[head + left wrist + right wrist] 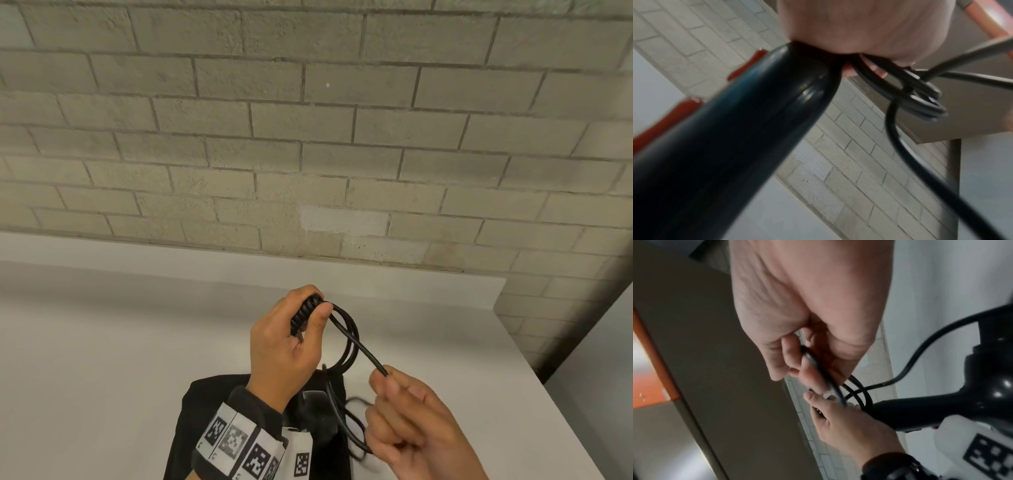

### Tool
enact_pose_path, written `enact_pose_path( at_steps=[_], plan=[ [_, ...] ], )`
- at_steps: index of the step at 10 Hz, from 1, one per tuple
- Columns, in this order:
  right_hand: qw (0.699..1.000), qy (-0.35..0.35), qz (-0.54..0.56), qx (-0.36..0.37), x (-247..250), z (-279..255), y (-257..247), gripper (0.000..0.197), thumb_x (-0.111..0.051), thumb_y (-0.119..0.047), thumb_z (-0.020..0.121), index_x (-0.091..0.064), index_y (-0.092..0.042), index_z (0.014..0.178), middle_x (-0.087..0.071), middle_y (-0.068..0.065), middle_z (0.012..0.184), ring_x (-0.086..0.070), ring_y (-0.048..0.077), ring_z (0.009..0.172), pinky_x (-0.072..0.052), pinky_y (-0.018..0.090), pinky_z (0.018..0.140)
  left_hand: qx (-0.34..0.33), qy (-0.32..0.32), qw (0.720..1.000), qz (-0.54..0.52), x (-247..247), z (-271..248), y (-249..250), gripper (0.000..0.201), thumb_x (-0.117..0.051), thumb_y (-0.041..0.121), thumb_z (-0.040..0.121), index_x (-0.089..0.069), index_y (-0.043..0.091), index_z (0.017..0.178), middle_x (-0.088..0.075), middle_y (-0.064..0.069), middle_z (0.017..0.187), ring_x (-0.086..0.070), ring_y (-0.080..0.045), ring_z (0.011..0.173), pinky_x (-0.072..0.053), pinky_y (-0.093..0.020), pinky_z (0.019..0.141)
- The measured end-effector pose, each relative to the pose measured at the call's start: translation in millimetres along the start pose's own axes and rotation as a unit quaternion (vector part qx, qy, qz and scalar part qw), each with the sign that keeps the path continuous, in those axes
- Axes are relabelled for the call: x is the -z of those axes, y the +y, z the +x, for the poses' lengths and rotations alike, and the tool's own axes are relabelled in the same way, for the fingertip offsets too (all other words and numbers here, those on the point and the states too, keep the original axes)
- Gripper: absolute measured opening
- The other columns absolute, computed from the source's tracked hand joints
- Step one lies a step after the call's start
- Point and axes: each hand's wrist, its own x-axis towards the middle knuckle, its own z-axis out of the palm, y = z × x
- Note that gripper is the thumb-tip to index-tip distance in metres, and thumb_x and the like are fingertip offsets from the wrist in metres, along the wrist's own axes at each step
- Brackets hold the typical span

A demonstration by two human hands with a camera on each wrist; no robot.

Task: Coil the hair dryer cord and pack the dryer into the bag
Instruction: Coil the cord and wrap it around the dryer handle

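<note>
My left hand [301,329] grips the ribbed cord end [306,312] of the black hair dryer [318,421] and holds up a few loops of black cord [356,334]. The dryer body hangs down below the left wrist, over the black bag [191,421] lying flat on the table. To the right, my right hand [385,380] pinches a cord strand [368,354] that runs from the loops; more slack curls beneath it, blurred. In the left wrist view the dryer handle [735,146] and cord loops [920,104] sit under the hand. In the right wrist view fingers [793,356] pinch the cord [824,374].
The white table [120,342] meets a grey brick wall [308,137] at the back. Its right edge [520,342] drops off beside my right hand. Marker-tagged wrist bands [239,442] sit on my left forearm.
</note>
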Motion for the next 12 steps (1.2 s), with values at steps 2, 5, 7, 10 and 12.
enact_pose_path(
  at_steps=[2,5,7,10,12],
  plan=[
    [0.938,0.000,-0.325,0.121,26.6,-12.5,-2.2,0.042,-0.090,-0.042,0.058,-0.052,-0.023,0.059,-0.062,0.012,0.071,-0.062,0.022,0.072,-0.048,0.024,0.069,0.007,0.007,1.000,0.005,0.0,4.1,-4.1,0.033,-0.051,0.041,0.097,-0.066,0.011,0.097,-0.059,0.005,0.074,-0.055,-0.011,0.062,-0.044,-0.016,0.057],
    [0.987,-0.079,-0.107,0.087,44.2,-16.7,22.9,0.010,-0.066,-0.015,0.091,-0.061,-0.007,0.089,-0.054,0.007,0.072,-0.060,0.009,0.060,-0.049,0.016,0.062,0.037,0.022,0.999,0.009,2.9,9.2,-9.5,0.026,-0.054,0.036,0.095,-0.065,0.012,0.096,-0.062,0.003,0.075,-0.058,-0.014,0.065,-0.049,-0.030,0.058],
    [0.883,0.071,-0.461,0.054,90.1,-56.7,7.7,0.031,-0.083,-0.024,0.070,-0.060,-0.011,0.052,-0.052,0.000,0.046,-0.048,0.006,0.044,-0.034,0.008,0.049,0.036,0.011,0.999,0.023,10.7,8.8,-12.9,0.026,-0.054,0.035,0.095,-0.065,0.012,0.097,-0.061,0.004,0.075,-0.058,-0.012,0.066,-0.046,-0.017,0.060],
    [0.988,0.062,0.095,0.107,95.9,-25.1,-2.9,0.056,-0.076,-0.051,0.073,-0.046,-0.009,0.053,-0.039,-0.003,0.049,-0.040,-0.005,0.048,-0.044,0.011,0.079,0.041,0.016,0.999,0.023,10.0,10.5,-13.3,0.027,-0.054,0.036,0.094,-0.065,0.011,0.096,-0.061,0.003,0.074,-0.057,-0.012,0.065,-0.046,-0.020,0.059],
    [0.853,0.296,-0.350,0.249,127.8,-53.4,2.6,0.071,-0.083,-0.064,0.048,-0.051,-0.001,0.050,-0.045,0.006,0.035,-0.055,0.016,0.034,-0.051,0.024,0.065,0.037,0.000,0.999,0.025,9.7,8.6,-12.0,0.027,-0.055,0.036,0.094,-0.066,0.012,0.097,-0.061,0.003,0.075,-0.058,-0.013,0.066,-0.046,-0.016,0.061]
  ],
)
